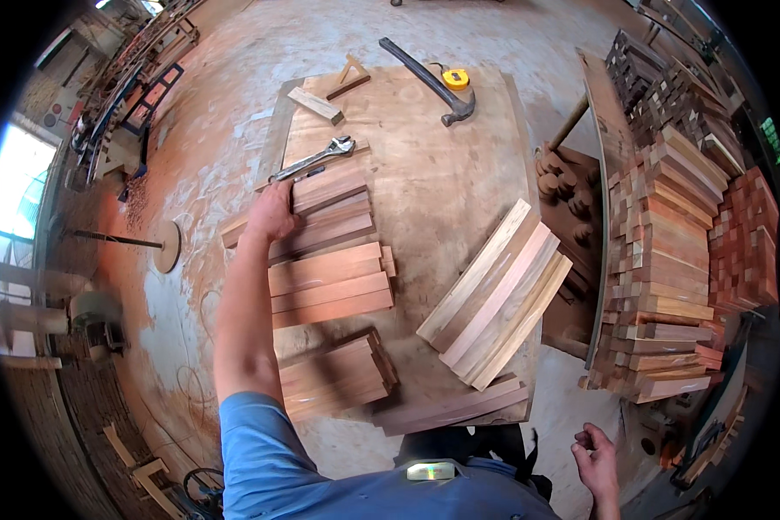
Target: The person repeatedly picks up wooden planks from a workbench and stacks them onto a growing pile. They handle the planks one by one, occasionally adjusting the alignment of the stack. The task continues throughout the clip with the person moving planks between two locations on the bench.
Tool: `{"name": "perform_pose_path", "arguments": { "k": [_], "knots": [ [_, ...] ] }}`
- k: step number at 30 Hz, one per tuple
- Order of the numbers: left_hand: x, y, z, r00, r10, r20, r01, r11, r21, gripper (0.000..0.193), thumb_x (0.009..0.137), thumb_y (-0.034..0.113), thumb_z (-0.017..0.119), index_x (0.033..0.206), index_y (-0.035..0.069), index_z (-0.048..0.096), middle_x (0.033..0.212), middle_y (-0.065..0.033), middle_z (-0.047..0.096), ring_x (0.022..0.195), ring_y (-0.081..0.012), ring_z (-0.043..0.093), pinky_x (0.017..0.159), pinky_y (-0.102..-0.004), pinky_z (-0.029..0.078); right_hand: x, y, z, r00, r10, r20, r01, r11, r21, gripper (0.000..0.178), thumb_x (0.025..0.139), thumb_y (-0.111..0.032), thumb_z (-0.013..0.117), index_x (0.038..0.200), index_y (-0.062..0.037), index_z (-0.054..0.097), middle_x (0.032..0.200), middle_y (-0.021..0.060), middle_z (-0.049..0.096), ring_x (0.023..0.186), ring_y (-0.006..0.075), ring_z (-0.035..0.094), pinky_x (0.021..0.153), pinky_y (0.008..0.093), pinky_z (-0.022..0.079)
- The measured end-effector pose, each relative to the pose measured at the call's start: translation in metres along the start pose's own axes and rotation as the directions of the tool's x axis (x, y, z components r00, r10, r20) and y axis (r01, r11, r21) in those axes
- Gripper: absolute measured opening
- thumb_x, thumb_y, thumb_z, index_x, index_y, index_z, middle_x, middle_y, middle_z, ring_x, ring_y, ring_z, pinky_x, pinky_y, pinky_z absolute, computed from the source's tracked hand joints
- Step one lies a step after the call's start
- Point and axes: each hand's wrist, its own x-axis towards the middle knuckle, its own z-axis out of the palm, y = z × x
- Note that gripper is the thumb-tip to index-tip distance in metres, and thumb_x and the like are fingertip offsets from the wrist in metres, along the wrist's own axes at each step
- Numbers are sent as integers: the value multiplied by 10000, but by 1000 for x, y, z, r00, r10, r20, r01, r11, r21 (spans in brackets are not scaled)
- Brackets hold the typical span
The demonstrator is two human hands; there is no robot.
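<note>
My left hand (273, 212) reaches across the left side of the plywood tabletop (425, 173). Its fingers curl over a wooden strip (232, 232) in the far-left group; the fingertips are partly hidden. Just beyond them lies a dark, pen-like marker (310, 174), near an adjustable wrench (321, 156). Closer to me are reddish wood strips (329, 282) and a further brown stack (334, 381). Off the table's near right corner, my right hand (595, 459) hangs with curled fingers and nothing visible in it.
Pale and brown strips (494, 295) lie slanted at the table's right, beside purplish strips (459, 407) on the near edge. A claw hammer (429, 82), yellow tape measure (455, 79), wood block (315, 105) and small triangular frame (349, 78) lie far off. Stacked lumber (667, 260) stands right.
</note>
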Motion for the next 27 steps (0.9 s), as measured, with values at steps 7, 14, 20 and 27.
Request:
{"name": "perform_pose_path", "arguments": {
  "k": [7,14,20,27],
  "knots": [
    [23,-11,18,983,-26,183,42,995,-88,628,692,196,754,1261,20,555,1261,-223,600,1224,-375,546,1029,-427,463,-13,2,15,996,90,-10,-90,996,-19,482,825,-101,714,1249,75,570,1007,179,702,878,256,694,809,366,556],
    [28,-12,11,976,57,212,-45,997,-60,465,705,167,715,1113,-1,567,1122,-248,640,1097,-419,601,945,-451,496,2,-12,16,999,38,-6,-39,998,-58,469,846,-157,720,1240,55,580,1005,180,700,910,279,700,813,381,556],
    [34,-53,43,993,45,113,-24,982,-186,408,646,49,740,999,2,541,905,-195,597,866,-360,589,778,-441,508,20,-30,-18,993,-113,23,115,973,-200,466,896,-246,710,1255,17,571,1039,189,683,926,331,689,824,403,558],
    [23,-21,35,988,123,90,-103,975,-199,942,590,87,797,1417,-19,360,1365,-281,481,1285,-458,447,1084,-452,396,43,-47,-92,965,-258,-49,241,943,-228,447,911,-276,706,1255,-22,576,1044,158,678,960,321,683,843,395,552]
  ]
}}
